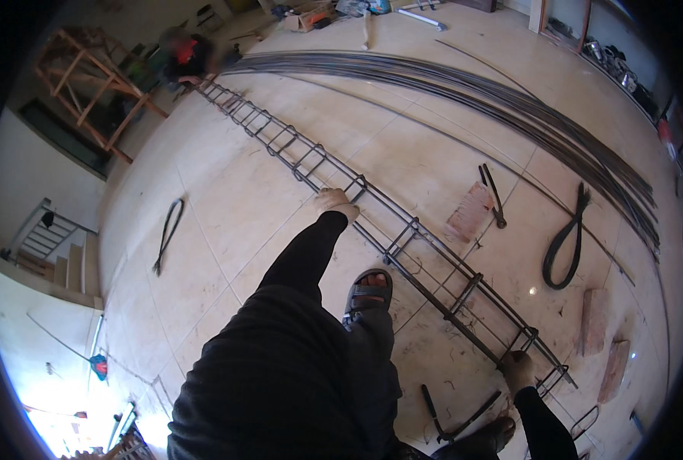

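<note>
In the head view, a long steel-bar cage [414, 224] stretches diagonally over the tiled floor [219, 230], the left hand [336, 203] curled round its near side midway and the right hand [519, 371] closed on it near its closer end.

From my remote seat I see a rough frame of brown timber poles [81, 120] standing at the upper left. Below it, a grey barred metal railing [45, 239] is beside a flight of pale steps [74, 270]. At the top, an open brown cardboard box [308, 19] sits on the cream tiled floor [234, 192], with a white pipe [423, 19] lying well apart to its right. On my right I make out two reddish bricks, one upper [592, 322], one lower [614, 371], near each other.
</note>
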`<state>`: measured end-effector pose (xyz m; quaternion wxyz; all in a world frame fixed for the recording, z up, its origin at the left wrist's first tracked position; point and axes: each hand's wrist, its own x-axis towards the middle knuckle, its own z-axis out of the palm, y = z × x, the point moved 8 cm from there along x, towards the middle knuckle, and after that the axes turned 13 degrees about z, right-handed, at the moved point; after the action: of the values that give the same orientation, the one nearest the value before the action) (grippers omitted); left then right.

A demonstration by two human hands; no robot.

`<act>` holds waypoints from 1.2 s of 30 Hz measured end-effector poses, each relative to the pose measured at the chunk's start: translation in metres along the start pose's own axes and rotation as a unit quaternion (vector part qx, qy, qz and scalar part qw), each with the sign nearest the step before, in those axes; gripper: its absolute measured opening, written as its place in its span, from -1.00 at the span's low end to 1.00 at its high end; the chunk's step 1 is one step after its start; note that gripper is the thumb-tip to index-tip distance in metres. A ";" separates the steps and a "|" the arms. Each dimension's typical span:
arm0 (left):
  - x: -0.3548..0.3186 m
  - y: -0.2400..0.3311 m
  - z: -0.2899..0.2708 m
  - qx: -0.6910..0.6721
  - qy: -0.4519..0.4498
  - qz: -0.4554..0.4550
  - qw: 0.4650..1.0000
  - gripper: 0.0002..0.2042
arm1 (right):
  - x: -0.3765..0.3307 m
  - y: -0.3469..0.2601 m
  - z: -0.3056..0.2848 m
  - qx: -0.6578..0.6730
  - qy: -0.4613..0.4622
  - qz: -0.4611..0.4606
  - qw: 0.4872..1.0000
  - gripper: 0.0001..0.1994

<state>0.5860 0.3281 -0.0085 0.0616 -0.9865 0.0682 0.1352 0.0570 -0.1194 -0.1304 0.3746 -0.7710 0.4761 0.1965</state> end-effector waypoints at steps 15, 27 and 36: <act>-0.002 -0.014 0.006 -0.062 0.002 -0.001 0.998 -0.35 | -0.196 -0.072 0.032 -0.320 -0.069 -0.399 0.856 -0.38; 0.002 0.011 -0.019 -0.001 0.009 0.064 0.998 -0.58 | -0.169 -0.003 0.132 -0.369 -0.279 -0.320 0.827 -0.37; 0.012 -0.005 -0.002 0.043 -0.006 0.021 0.999 -0.55 | -0.179 -0.087 0.096 -0.303 -0.214 -0.454 0.810 -0.61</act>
<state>0.5988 0.3312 -0.0095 0.1013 -0.9805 0.0947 0.1391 0.0547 0.0820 -0.0403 0.2606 -0.9122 -0.1041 0.2986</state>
